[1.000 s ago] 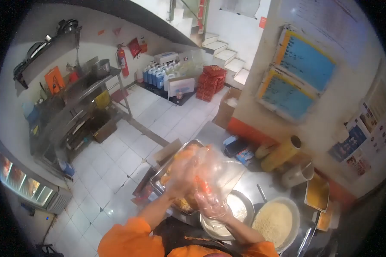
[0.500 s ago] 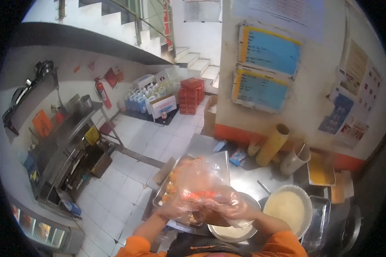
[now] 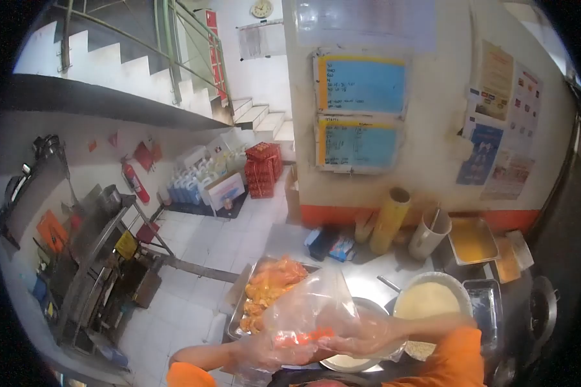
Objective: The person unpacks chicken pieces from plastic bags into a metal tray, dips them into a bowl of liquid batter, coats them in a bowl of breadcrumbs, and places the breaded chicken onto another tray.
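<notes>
My left hand (image 3: pixel 265 353) is closed on the lower edge of a clear plastic bag (image 3: pixel 313 302) with red print. From the other side my right hand (image 3: pixel 365 332) grips the same bag, its fingers partly behind the film. The bag stands up from my hands, and what it holds, if anything, I cannot make out. Just beyond it lie orange and yellow coated pieces, perhaps chicken (image 3: pixel 271 287), in a metal tray (image 3: pixel 234 327). Below my right forearm is a bowl of pale powder (image 3: pixel 347 364), partly hidden.
A large bowl of pale powder (image 3: pixel 432 297) stands right, beside a clear rectangular container (image 3: pixel 483 306). Along the wall are a yellow cylinder (image 3: pixel 390 219), a white jug (image 3: pixel 430 233) and a metal pan of yellow contents (image 3: pixel 472 242). A metal handle (image 3: pixel 388 284) rests near the bowls.
My view has shifted, and the bag has moved off the tray, so more of the coated pieces show. My right forearm now crosses in front of the large bowl. Both hands still hold the bag.
</notes>
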